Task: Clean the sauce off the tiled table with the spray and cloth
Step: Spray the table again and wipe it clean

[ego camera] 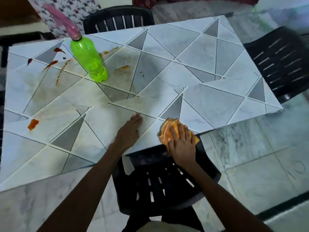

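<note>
The tiled table (209, 52) carries red-orange sauce stains (51, 64) at its far left, a blob (33, 124) near the left edge and faint smears (122, 69) in the middle. A green spray bottle (88, 59) with a pink nozzle stands upright among the stains. My right hand (181, 143) presses an orange cloth (168, 129) flat on the table's near edge. My left hand (131, 129) lies flat on the tiles just left of the cloth, fingers together, holding nothing.
A black plastic chair (160, 180) sits under the near edge, below my hands. Another black chair (118, 19) stands at the far side, and a third (280, 62) at the right end. Marble floor tiles (259, 164) lie to the right.
</note>
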Motion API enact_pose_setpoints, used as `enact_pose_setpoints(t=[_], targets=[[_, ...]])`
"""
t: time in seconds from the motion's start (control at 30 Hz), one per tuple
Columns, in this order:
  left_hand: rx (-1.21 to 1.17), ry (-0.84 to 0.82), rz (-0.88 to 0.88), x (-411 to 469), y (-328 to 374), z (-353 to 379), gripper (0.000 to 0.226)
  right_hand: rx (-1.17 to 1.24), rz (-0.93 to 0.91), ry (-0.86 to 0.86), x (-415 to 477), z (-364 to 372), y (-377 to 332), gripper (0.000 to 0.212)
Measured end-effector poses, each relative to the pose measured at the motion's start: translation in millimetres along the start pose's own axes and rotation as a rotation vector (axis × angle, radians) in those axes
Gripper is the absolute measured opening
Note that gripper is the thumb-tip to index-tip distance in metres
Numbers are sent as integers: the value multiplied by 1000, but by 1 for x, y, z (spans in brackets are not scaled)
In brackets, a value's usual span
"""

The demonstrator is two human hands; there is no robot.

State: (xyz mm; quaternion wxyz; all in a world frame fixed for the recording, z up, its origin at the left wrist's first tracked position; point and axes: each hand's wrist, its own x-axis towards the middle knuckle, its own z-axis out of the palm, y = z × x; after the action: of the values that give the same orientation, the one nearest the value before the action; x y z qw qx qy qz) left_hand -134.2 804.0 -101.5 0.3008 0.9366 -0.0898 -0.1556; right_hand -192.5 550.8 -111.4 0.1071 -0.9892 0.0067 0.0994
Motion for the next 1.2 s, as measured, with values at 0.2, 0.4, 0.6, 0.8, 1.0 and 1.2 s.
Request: enact_pose_setpoints(t=[0.2, 0.4, 0.6, 0.8, 1.0, 1.2], targets=[[28, -64, 1, 3, 1, -7, 63, 85, 156, -46, 126, -12, -43, 64], [36, -26, 33, 0, -4, 0, 71, 33, 89, 21, 126, -7, -54, 71], [10, -29, 5, 2, 0, -3, 64, 28, -6, 120, 16, 20, -39, 63], [11, 68, -66, 21, -11, -24, 47, 19, 80, 119, 113, 5, -31, 64], [180, 157, 20, 49, -50, -60, 57, 61, 117, 32, 266, -21, -86, 70], [345, 34, 148, 64, -84, -76, 71, 57, 36, 90, 198, -8, -89, 79]])
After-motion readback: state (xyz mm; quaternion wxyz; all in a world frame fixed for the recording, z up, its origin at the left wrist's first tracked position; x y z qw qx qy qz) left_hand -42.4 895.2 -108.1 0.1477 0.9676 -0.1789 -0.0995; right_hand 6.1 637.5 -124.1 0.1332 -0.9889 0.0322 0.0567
